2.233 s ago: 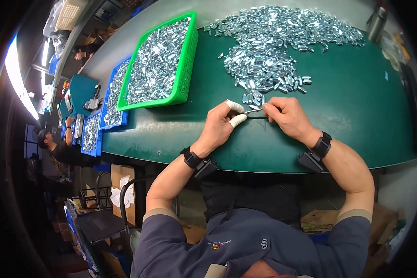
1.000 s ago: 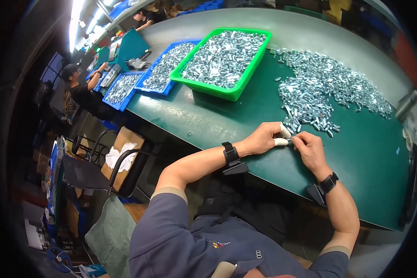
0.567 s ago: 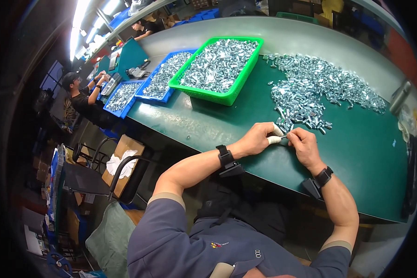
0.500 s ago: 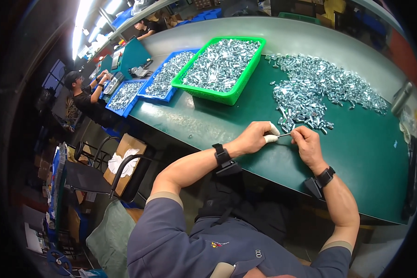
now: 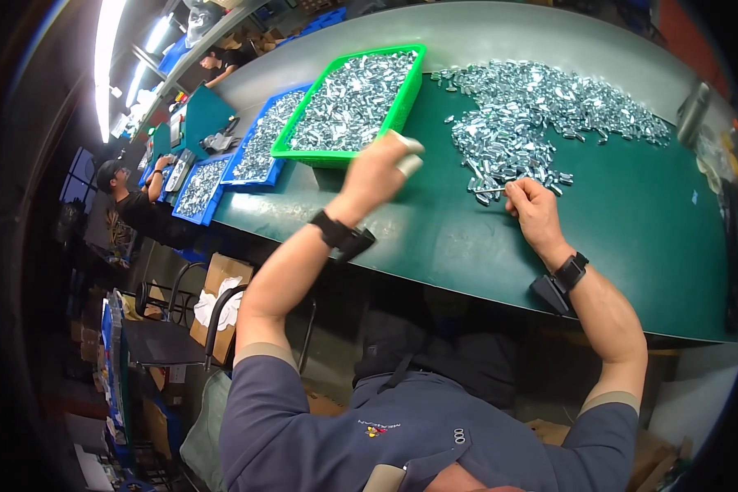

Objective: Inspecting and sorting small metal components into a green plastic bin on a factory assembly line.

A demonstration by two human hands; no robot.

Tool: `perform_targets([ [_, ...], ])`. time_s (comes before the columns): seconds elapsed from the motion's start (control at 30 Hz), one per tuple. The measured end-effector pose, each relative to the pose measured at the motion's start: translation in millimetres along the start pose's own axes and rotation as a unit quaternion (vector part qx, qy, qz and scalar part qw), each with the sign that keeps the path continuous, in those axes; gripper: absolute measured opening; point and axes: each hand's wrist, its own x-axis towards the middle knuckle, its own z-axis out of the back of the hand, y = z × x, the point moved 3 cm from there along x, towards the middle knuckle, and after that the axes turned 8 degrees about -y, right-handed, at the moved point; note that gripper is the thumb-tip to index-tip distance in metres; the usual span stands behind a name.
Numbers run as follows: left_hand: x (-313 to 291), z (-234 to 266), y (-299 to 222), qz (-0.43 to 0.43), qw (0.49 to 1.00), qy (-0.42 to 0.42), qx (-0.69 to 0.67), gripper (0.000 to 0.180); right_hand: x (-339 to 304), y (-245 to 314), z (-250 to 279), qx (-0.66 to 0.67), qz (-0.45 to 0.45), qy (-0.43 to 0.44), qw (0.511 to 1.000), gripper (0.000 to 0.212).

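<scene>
Pinching a thin grey stick (image 5: pixel 490 190) between finger and thumb, the right hand (image 5: pixel 536 216) is at the near edge of a big pile of small shiny metal bits (image 5: pixel 507 135) on the green desk (image 5: pixel 615 238), in the head view. The left hand (image 5: pixel 374 174), with white wraps, is by the front corner of a green basket (image 5: pixel 403 100) full of bits. It is blurry, so I cannot tell if it is pinching anything.
</scene>
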Motion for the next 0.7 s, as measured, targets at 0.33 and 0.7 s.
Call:
perform_targets([
  [0.33, -19, -84, -41, 0.029, 0.989, 0.129, -0.061, 0.027, -1, 1, 2, -0.008, 0.012, -0.011, 1.000, 0.026],
  [0.7, -39, -77, -40, 0.102, 0.983, 0.071, -0.133, 0.014, -2, 3, -1, -0.045, -0.002, 0.000, 0.999, 0.024],
])
